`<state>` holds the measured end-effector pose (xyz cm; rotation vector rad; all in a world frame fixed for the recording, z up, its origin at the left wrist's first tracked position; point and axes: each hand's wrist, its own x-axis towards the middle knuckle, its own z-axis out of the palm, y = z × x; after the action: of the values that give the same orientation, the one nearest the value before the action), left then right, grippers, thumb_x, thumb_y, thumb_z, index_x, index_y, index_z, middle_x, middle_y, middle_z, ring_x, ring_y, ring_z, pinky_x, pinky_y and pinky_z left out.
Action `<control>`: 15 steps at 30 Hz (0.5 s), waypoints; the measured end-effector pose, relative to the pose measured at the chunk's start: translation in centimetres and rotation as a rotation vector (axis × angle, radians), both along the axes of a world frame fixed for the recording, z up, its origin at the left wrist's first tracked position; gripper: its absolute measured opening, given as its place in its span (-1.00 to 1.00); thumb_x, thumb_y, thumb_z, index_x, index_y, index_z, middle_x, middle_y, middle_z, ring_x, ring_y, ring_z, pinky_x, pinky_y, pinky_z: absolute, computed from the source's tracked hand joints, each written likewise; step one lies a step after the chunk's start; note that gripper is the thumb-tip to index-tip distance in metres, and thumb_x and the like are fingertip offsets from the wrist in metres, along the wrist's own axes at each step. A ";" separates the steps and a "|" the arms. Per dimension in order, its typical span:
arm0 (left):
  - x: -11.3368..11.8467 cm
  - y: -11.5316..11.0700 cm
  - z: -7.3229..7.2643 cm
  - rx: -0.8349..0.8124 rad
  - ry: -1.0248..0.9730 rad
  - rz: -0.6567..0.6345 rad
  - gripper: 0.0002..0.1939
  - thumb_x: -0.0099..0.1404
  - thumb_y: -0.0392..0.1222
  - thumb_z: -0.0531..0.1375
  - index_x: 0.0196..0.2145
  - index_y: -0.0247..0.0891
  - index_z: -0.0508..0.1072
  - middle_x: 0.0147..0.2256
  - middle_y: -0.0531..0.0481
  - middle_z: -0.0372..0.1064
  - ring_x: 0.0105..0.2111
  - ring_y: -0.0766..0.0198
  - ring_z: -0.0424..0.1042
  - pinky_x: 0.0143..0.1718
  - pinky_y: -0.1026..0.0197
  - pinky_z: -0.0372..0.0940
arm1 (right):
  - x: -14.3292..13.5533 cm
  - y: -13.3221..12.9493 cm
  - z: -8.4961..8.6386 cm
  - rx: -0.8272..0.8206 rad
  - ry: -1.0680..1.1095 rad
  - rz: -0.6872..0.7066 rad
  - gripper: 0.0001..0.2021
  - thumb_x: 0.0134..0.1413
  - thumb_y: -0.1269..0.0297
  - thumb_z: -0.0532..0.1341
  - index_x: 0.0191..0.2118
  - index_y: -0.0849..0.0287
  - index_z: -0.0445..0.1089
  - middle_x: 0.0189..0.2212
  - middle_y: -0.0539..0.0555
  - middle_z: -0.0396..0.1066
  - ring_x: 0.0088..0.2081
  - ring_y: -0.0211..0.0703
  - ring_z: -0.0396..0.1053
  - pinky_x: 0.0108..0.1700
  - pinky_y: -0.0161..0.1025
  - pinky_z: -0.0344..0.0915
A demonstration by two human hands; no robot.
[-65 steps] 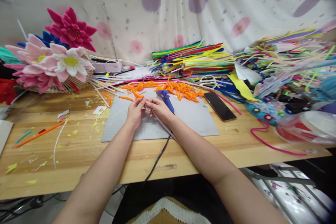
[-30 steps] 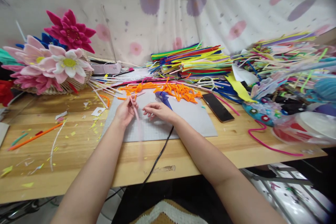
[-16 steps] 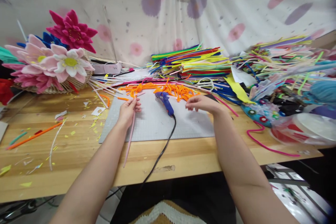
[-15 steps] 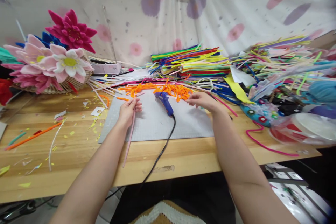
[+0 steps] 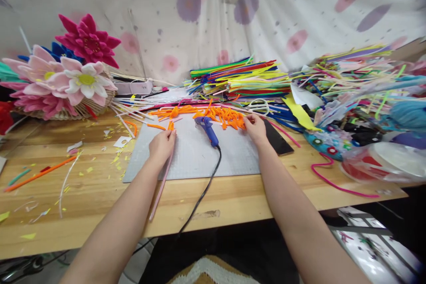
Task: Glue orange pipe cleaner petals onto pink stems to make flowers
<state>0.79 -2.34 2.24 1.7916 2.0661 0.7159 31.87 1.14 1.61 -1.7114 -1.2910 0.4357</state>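
No txt, brand, no. or sign legible anywhere in view, w/ any print on the glue gun (image 5: pixel 209 134) or gray mat (image 5: pixel 189 159) too small/blurred to read.

Room on mat (image 5: pixel 236 157) either side of glue gun (image 5: pixel 209 132) (cord (image 5: pixel 209 183) trailing); orange pieces (image 5: pixel 229 117) block behind.

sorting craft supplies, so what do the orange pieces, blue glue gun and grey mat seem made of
Orange pieces: probably chenille pipe cleaner; matt, with fuzzy-looking edges. Blue glue gun: likely hard moulded plastic; smooth body. Grey mat: perhaps plastic or vinyl; flat, low-sheen, faintly gridded.
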 end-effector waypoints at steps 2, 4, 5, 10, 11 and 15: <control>-0.2 0.1 0.2 0.000 0.103 0.031 -0.62 0.23 0.03 -0.09 -0.40 -0.23 0.41 -0.35 -0.16 0.42 -0.30 0.08 0.38 -0.39 0.18 0.16 | -0.5 -0.5 0.7 0.012 0.267 0.176 -0.74 -0.14 0.07 0.14 -0.44 0.16 0.17 -0.53 -0.01 0.33 -0.46 -0.24 0.32 -0.32 -0.23 0.23; -0.4 0.3 0.0 0.017 0.069 0.078 -0.69 0.20 0.02 -0.02 -0.36 -0.22 0.38 -0.32 -0.16 0.39 -0.29 0.08 0.36 -0.39 0.18 0.13 | -1.2 -1.4 1.5 -0.059 0.482 0.406 -0.71 -0.16 0.06 0.17 -0.42 0.15 0.13 -0.56 -0.05 0.32 -0.49 -0.26 0.34 -0.34 -0.25 0.25; -0.6 0.4 -0.2 0.038 0.028 0.111 -0.72 0.17 0.02 0.03 -0.34 -0.22 0.36 -0.32 -0.15 0.38 -0.30 0.09 0.35 -0.39 0.19 0.12 | -1.6 -1.9 1.9 -0.125 0.536 0.526 -0.71 -0.17 0.08 0.18 -0.40 0.15 0.12 -0.58 -0.06 0.32 -0.51 -0.27 0.34 -0.36 -0.26 0.25; -0.6 0.2 -0.3 0.333 -0.161 0.144 -0.78 0.08 -0.06 0.16 -0.32 -0.19 0.31 -0.36 -0.04 0.30 -0.35 0.19 0.30 -0.37 0.23 0.11 | -3.5 -3.8 3.0 -0.526 0.458 1.015 -0.73 -0.14 0.12 0.22 -0.39 0.21 0.22 -0.59 -0.07 0.30 -0.60 -0.36 0.28 -0.49 -0.36 0.18; -0.3 0.0 -0.1 0.398 -0.212 0.099 -0.79 0.09 -0.08 0.16 -0.31 -0.18 0.31 -0.36 -0.02 0.29 -0.36 0.22 0.29 -0.37 0.25 0.11 | -3.9 -3.9 3.0 -0.574 0.422 1.064 -0.73 -0.14 0.12 0.21 -0.40 0.22 0.23 -0.58 -0.07 0.30 -0.59 -0.37 0.27 -0.49 -0.36 0.18; 1.5 -1.4 0.6 0.389 -0.460 -0.243 -0.82 0.11 -0.11 0.15 -0.33 -0.21 0.34 -0.42 0.03 0.28 -0.48 0.36 0.26 -0.46 0.33 0.14 | -6.0 -4.0 2.9 -0.592 0.334 1.107 -0.73 -0.15 0.10 0.21 -0.42 0.21 0.25 -0.60 -0.11 0.25 -0.57 -0.39 0.24 -0.48 -0.39 0.19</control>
<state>2.32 -3.75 2.83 1.8039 1.4542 1.3754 25.90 -2.84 4.51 -1.0892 -1.8691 1.7957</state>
